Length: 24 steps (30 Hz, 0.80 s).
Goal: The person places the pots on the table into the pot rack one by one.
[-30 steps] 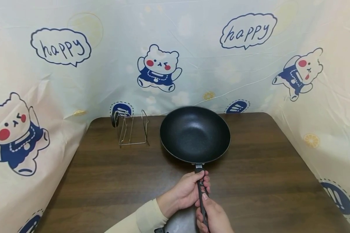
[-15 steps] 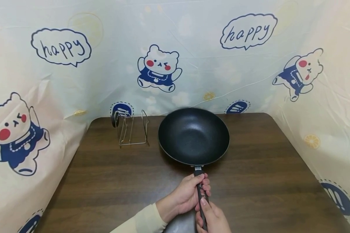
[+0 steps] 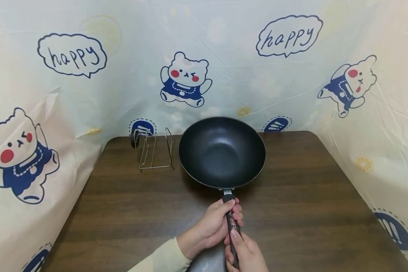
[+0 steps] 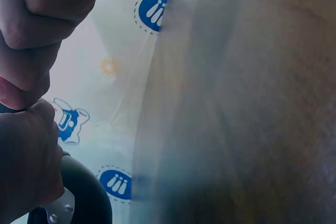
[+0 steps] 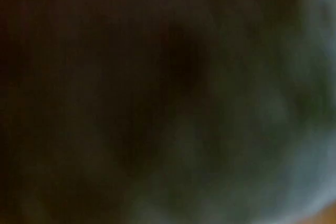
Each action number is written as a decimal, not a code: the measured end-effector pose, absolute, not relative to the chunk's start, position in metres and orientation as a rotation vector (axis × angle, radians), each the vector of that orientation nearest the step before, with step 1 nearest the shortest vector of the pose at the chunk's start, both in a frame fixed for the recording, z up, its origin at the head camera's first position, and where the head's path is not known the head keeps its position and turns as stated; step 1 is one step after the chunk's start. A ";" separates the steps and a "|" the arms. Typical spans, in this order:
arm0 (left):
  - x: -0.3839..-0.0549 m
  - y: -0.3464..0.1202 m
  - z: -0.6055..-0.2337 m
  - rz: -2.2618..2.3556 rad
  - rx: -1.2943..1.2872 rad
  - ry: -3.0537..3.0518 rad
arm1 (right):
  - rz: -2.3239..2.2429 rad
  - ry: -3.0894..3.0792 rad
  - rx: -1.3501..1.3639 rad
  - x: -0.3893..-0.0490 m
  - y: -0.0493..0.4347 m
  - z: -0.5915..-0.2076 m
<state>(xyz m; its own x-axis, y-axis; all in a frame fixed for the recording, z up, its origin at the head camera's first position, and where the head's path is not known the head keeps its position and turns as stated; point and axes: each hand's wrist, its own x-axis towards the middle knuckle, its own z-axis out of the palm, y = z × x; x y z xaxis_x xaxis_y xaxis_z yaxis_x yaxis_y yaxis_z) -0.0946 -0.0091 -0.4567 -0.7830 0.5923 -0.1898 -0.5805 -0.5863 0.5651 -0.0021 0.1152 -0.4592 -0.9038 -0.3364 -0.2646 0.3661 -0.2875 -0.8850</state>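
Observation:
A black wok (image 3: 222, 153) with a long black handle (image 3: 232, 221) is held out over the table in the head view, its inside facing me. My left hand (image 3: 210, 226) grips the handle close to the wok, thumb along the top. Below it, nearer to me, my right hand (image 3: 246, 251) wraps the handle's lower part with its thumb on top. In the left wrist view, the left hand (image 4: 29, 163) sits next to the wok's riveted bracket (image 4: 64, 207), with the right hand (image 4: 44, 24) above it. The right wrist view is dark and blurred.
A wire rack (image 3: 155, 151) with a black round part on its left stands at the back left of the brown wooden table (image 3: 309, 219). Printed cloth (image 3: 224, 75) hangs behind and on both sides, close to the wok's far rim.
Over the last second the wok first dipped slightly, then rose, and shifted a little left toward the wire rack. Both hands moved with it, keeping their grip on the handle.

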 end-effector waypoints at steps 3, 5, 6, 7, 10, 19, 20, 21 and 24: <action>-0.095 -0.012 -0.453 2.338 0.032 0.822 | -2.223 1.540 -0.019 -0.004 0.113 -0.456; -0.096 -0.014 -0.451 2.342 0.037 0.821 | -2.231 1.529 -0.050 -0.005 0.111 -0.455; -0.096 -0.015 -0.450 2.343 0.039 0.822 | -2.233 1.527 -0.067 -0.006 0.111 -0.454; -0.096 -0.016 -0.449 2.344 0.042 0.823 | -2.236 1.524 -0.080 -0.006 0.110 -0.454; -0.097 -0.018 -0.448 2.353 0.047 0.828 | -2.242 1.513 -0.108 -0.007 0.107 -0.452; -0.096 -0.025 -0.444 2.346 0.099 0.901 | -2.262 1.412 -0.158 -0.010 0.103 -0.452; -0.096 -0.026 -0.443 2.339 0.114 0.921 | -2.264 1.390 -0.168 -0.010 0.103 -0.452; -0.096 -0.027 -0.443 2.333 0.128 0.940 | -2.267 1.364 -0.174 -0.010 0.103 -0.452; -0.096 -0.030 -0.442 2.305 0.176 1.014 | -2.276 1.298 -0.210 -0.010 0.102 -0.452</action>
<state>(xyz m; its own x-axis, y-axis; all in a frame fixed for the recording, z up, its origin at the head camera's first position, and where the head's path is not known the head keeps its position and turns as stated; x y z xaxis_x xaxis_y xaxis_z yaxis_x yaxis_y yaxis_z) -0.0962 -0.0301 -0.4421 -0.8065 0.5796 -0.1170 -0.4779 -0.5224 0.7062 -0.0105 0.1021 -0.4523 -0.8591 -0.4991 -0.1134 0.3517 -0.4148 -0.8392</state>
